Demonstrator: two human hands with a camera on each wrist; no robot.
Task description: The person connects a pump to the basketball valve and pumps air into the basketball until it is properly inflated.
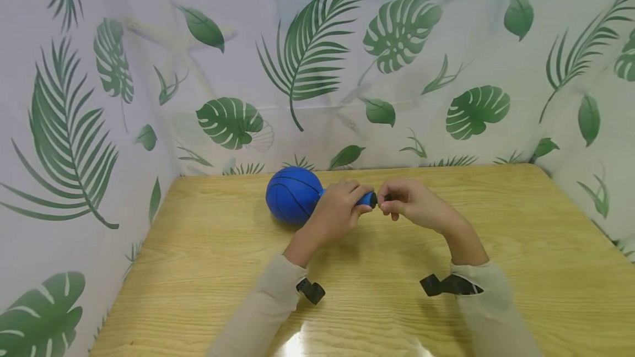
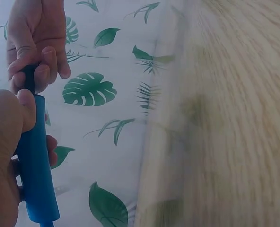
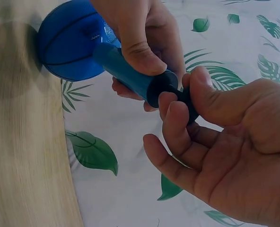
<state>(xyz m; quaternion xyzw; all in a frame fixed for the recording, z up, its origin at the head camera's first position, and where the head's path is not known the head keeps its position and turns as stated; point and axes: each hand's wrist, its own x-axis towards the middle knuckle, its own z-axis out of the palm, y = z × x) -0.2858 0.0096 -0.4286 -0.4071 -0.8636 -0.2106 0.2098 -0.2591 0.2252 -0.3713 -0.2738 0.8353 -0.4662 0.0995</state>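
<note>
A blue ball (image 1: 294,195) with black seam lines sits toward the back of the table. Beside it, my left hand (image 1: 338,209) grips the blue barrel of a hand pump (image 2: 38,161), thumb laid along its side. The pump's narrow end points at the ball; the joint between them is covered by the left hand in the head view. At the pump's other end, my right hand (image 1: 415,203) pinches the black handle (image 3: 187,101) between thumb and fingers. A short length of black rod shows between handle and barrel in the left wrist view.
The wooden table (image 1: 377,302) runs back to a white cloth (image 1: 327,142) printed with green leaves, which also hangs at both sides. A black wrist camera (image 1: 311,291) is strapped on the left sleeve, another camera (image 1: 432,285) on the right.
</note>
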